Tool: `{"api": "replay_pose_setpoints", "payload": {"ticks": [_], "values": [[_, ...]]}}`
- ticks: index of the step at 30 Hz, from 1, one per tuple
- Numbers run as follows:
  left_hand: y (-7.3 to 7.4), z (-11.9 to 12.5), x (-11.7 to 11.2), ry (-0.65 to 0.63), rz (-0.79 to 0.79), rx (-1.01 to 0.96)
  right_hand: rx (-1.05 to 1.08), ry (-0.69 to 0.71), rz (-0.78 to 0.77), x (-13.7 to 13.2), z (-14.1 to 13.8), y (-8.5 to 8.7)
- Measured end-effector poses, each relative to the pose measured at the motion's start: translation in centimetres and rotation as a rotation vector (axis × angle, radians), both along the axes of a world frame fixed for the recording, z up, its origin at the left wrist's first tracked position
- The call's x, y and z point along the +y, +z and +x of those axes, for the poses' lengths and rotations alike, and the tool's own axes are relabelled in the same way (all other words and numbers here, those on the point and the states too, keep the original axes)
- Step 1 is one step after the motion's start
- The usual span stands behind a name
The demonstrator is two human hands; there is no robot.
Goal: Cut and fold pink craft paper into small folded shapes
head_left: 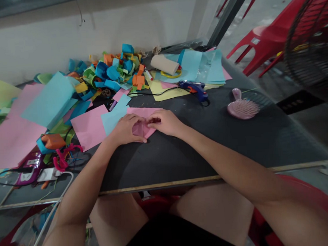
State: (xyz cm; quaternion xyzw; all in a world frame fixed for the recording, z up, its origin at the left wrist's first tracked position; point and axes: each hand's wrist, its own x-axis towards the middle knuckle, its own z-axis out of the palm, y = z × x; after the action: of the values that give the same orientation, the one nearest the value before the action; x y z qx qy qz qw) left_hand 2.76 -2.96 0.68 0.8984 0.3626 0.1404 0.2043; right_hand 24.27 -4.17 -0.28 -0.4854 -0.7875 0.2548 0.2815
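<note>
Both hands rest on a pink sheet of paper (142, 129) lying on the dark table (183, 151). My left hand (127, 128) presses down on the sheet's left part, fingers curled and close together on a folded section. My right hand (165, 122) pinches the paper's right edge with thumb and fingers closed. A light blue sheet (114, 117) and another pink sheet (89, 126) lie just left of the hands.
A heap of folded coloured paper pieces (115, 72) sits at the back. A blue glue gun (195, 89), a cardboard roll (164, 64) and a pink hairbrush (242, 107) lie to the right. Large sheets (50, 99) and cables cover the left. Red chairs (272, 33) stand beyond.
</note>
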Motion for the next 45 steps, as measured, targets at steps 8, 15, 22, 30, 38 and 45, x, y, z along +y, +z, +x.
{"api": "replay_pose_setpoints", "payload": {"ticks": [8, 15, 22, 30, 38, 45], "values": [[0.2, 0.1, -0.2, 0.030, -0.008, 0.006, -0.003, 0.015, 0.022, -0.1, 0.0, 0.1], [0.0, -0.1, 0.0, 0.001, 0.014, 0.002, -0.001, 0.020, 0.032, -0.1, 0.1, -0.1], [-0.1, -0.2, 0.0, -0.001, 0.010, 0.019, -0.002, 0.001, 0.008, -0.2, 0.0, 0.1], [-0.2, -0.2, -0.2, 0.052, -0.021, 0.034, -0.004, -0.054, -0.001, -0.3, -0.2, 0.0], [0.1, -0.2, -0.3, -0.012, 0.009, -0.034, 0.023, -0.025, 0.039, -0.1, -0.1, -0.4], [1.1, -0.1, -1.1, -0.014, 0.180, 0.188, 0.003, -0.036, 0.059, 0.0, 0.1, -0.8]]}}
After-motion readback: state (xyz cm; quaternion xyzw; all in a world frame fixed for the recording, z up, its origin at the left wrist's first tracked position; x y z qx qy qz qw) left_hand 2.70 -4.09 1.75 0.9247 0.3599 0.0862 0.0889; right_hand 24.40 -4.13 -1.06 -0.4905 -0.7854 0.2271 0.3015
